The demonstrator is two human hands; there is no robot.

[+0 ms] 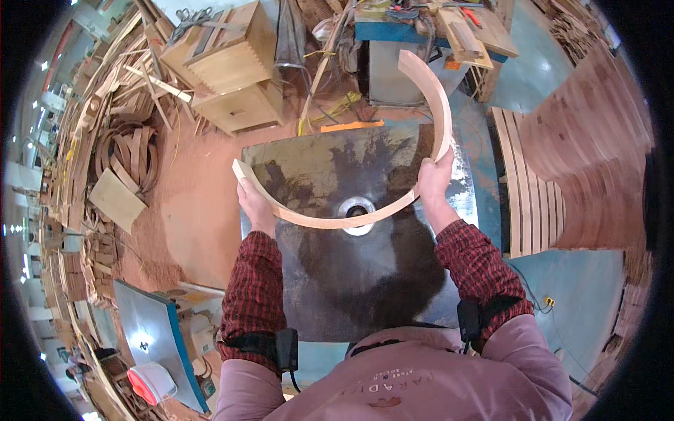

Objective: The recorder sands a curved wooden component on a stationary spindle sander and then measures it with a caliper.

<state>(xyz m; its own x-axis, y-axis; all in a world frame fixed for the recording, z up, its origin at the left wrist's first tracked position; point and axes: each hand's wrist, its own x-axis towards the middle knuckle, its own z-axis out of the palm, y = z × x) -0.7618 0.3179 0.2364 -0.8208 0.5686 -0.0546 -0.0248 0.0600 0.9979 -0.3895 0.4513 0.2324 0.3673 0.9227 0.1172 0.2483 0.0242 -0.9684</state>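
A long curved strip of pale wood point(439, 105) arcs over a dark metal machine table point(337, 281). My left hand point(254, 203) grips the strip near its left end. My right hand point(434, 179) grips it on the right side, where the arc bends upward and away. The strip's lowest part passes just in front of a round metal spindle opening point(357, 208) in the middle of the table. Both forearms wear red checked sleeves.
Stacked curved wood slats point(533, 203) and a large pile of bent boards point(597, 140) lie to the right. Wooden boxes point(232, 63) and scrap strips sit at the back left. A blue workbench point(421, 35) stands behind. Sawdust covers the floor at left.
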